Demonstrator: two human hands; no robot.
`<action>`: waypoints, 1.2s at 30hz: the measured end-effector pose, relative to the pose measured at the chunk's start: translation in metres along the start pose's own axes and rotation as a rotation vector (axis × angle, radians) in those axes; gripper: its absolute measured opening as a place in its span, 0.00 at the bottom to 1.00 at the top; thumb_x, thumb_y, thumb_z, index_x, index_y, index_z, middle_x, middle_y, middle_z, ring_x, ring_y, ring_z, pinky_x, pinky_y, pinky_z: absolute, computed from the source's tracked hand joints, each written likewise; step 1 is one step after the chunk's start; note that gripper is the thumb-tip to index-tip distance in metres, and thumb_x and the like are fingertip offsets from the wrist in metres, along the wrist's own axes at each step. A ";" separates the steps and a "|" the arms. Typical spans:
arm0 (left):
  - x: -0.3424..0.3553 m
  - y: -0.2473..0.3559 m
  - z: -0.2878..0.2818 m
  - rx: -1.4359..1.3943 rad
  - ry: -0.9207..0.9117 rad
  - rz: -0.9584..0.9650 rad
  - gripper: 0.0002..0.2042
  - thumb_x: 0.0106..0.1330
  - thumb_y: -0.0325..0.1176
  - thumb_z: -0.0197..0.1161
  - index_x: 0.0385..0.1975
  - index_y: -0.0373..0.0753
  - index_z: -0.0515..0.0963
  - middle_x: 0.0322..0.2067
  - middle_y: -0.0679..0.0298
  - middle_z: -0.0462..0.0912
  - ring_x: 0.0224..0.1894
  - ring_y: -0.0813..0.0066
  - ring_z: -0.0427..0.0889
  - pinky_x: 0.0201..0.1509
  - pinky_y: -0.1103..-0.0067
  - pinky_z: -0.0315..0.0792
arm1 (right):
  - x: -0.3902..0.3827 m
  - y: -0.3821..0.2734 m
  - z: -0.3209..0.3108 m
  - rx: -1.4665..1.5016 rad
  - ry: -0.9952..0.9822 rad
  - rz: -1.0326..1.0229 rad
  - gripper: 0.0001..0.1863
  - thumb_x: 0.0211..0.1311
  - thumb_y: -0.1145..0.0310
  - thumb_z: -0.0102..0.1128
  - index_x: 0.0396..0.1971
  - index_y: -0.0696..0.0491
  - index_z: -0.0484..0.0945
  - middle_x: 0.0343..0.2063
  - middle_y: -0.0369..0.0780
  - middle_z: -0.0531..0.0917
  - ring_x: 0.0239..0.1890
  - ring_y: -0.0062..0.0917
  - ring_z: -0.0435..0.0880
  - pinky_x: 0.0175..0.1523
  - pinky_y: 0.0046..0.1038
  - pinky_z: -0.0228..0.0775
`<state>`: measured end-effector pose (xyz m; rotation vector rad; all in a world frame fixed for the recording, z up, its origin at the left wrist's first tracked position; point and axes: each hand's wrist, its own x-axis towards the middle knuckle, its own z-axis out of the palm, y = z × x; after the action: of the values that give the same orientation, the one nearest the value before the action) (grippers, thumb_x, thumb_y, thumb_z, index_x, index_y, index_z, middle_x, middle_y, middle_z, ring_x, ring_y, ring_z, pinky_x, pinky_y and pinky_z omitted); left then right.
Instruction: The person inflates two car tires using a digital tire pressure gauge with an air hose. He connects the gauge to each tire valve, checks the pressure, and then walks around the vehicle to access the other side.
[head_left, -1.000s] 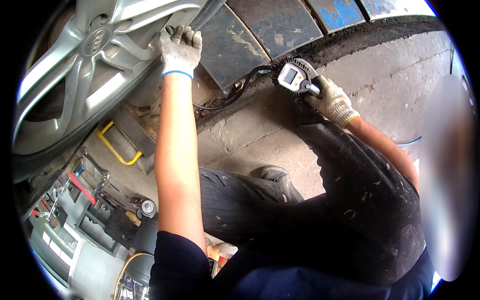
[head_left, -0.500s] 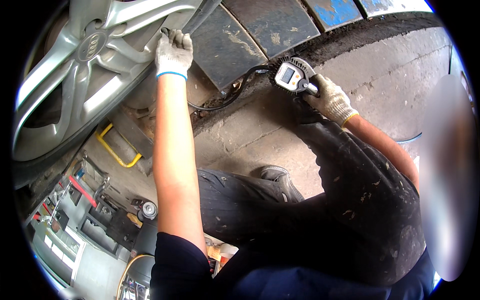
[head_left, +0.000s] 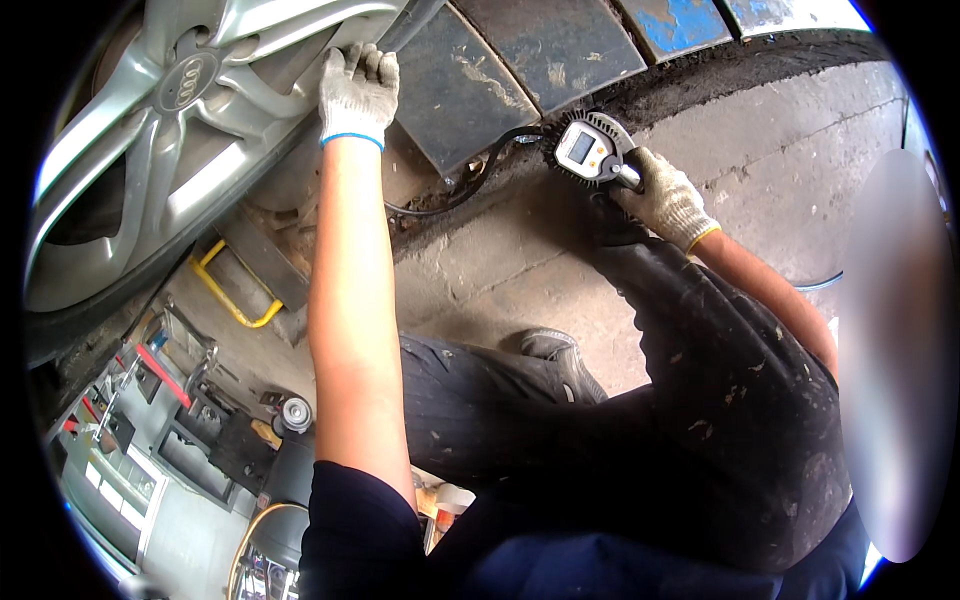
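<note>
My left hand (head_left: 357,92), in a white knit glove with a blue cuff, presses against the rim edge of a silver alloy wheel (head_left: 160,150) at the upper left. My right hand (head_left: 665,200), in a white glove with a yellow cuff, grips the handle of a black tyre inflator gauge (head_left: 588,148) with a small digital display. A black hose (head_left: 470,180) runs from the gauge toward the wheel, along the tyre's edge. What the fingers of my left hand hold, if anything, is hidden.
My knees in dirty dark trousers and a dark shoe (head_left: 555,350) fill the lower middle over a concrete floor (head_left: 780,140). A yellow-handled metal stand (head_left: 235,290) and workshop machines (head_left: 150,420) sit at lower left. Dark and blue painted panels (head_left: 560,40) lie at the top.
The view has shifted slightly; my left hand stays on the wheel rim and my right hand keeps the gauge in about the same place.
</note>
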<state>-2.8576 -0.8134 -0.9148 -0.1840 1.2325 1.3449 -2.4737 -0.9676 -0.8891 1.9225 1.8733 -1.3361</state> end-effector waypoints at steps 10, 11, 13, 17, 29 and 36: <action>0.013 0.014 -0.015 0.205 0.059 0.129 0.13 0.73 0.44 0.56 0.35 0.40 0.75 0.28 0.66 0.81 0.29 0.76 0.81 0.34 0.75 0.79 | 0.000 0.003 0.002 -0.006 -0.017 0.001 0.27 0.57 0.54 0.66 0.53 0.52 0.73 0.48 0.52 0.80 0.52 0.48 0.79 0.57 0.43 0.71; 0.009 0.010 -0.011 0.297 0.114 0.172 0.12 0.73 0.43 0.57 0.37 0.40 0.75 0.31 0.65 0.82 0.31 0.75 0.81 0.36 0.75 0.80 | -0.001 0.004 0.003 0.002 -0.006 -0.001 0.27 0.56 0.54 0.66 0.53 0.52 0.73 0.48 0.52 0.80 0.52 0.48 0.79 0.57 0.43 0.71; 0.002 0.007 -0.004 0.477 0.226 0.263 0.12 0.72 0.41 0.59 0.42 0.38 0.76 0.37 0.62 0.83 0.35 0.74 0.82 0.39 0.75 0.81 | -0.001 0.003 0.003 0.014 0.016 -0.011 0.27 0.56 0.54 0.66 0.53 0.51 0.74 0.47 0.52 0.80 0.52 0.48 0.79 0.57 0.43 0.71; -0.006 0.007 0.001 0.750 0.268 0.453 0.12 0.71 0.38 0.60 0.43 0.34 0.77 0.34 0.59 0.85 0.32 0.73 0.85 0.36 0.78 0.81 | -0.003 -0.002 -0.001 0.033 -0.005 -0.015 0.27 0.56 0.55 0.66 0.53 0.52 0.74 0.47 0.52 0.80 0.52 0.48 0.79 0.57 0.44 0.71; -0.151 -0.023 0.034 0.660 -0.445 0.267 0.16 0.65 0.40 0.66 0.49 0.40 0.76 0.44 0.61 0.82 0.43 0.68 0.83 0.51 0.71 0.80 | 0.001 0.000 0.007 0.003 0.047 -0.047 0.23 0.56 0.56 0.66 0.48 0.53 0.74 0.42 0.52 0.82 0.46 0.49 0.81 0.49 0.45 0.73; -0.282 -0.030 0.089 0.506 -1.030 0.471 0.31 0.49 0.34 0.76 0.53 0.40 0.69 0.46 0.58 0.73 0.47 0.66 0.78 0.49 0.67 0.79 | -0.004 -0.012 0.007 0.029 0.037 -0.063 0.22 0.57 0.58 0.66 0.49 0.50 0.75 0.41 0.49 0.82 0.46 0.43 0.82 0.50 0.42 0.75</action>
<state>-2.7146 -0.9346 -0.6847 1.0894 0.6747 1.1841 -2.4873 -0.9728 -0.8850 1.9304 1.9586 -1.3616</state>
